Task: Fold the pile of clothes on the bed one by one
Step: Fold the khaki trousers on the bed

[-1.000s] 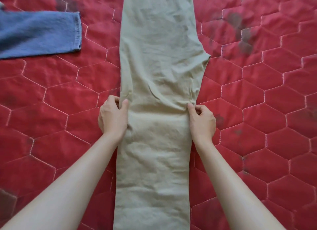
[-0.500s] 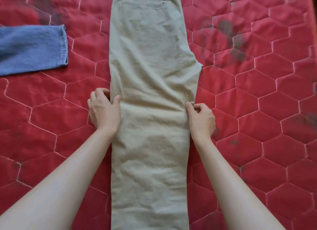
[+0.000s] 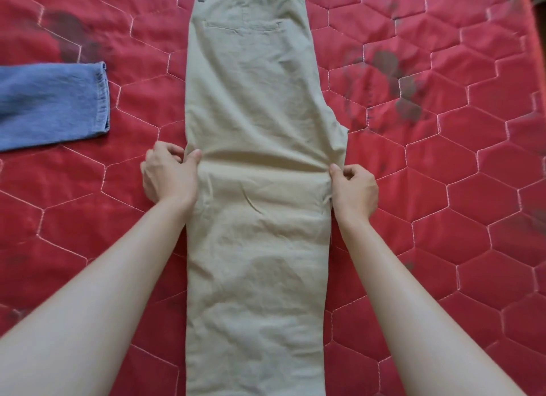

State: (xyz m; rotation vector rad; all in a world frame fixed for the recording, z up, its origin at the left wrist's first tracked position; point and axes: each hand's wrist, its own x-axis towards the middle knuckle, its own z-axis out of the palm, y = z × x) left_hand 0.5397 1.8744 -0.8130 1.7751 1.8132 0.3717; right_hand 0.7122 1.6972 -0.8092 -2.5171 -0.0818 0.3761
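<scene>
Beige trousers [image 3: 257, 188] flat between both hands — left hand [image 3: 168, 175] pinching one edge, right hand [image 3: 353, 190] pinching the other

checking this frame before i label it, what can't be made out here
- Khaki trousers: leg hems cut off by the bottom edge of the head view; waistband top by the upper edge.
- Blue denim garment: mostly cut off by the left edge.
- Left hand and right hand: fingers curl under the trouser edges, tips hidden.

No text, label, brand, number or sign can be read anywhere, neither on the beige trousers [image 3: 254, 188] nor on the red quilt [image 3: 443, 188].
</scene>
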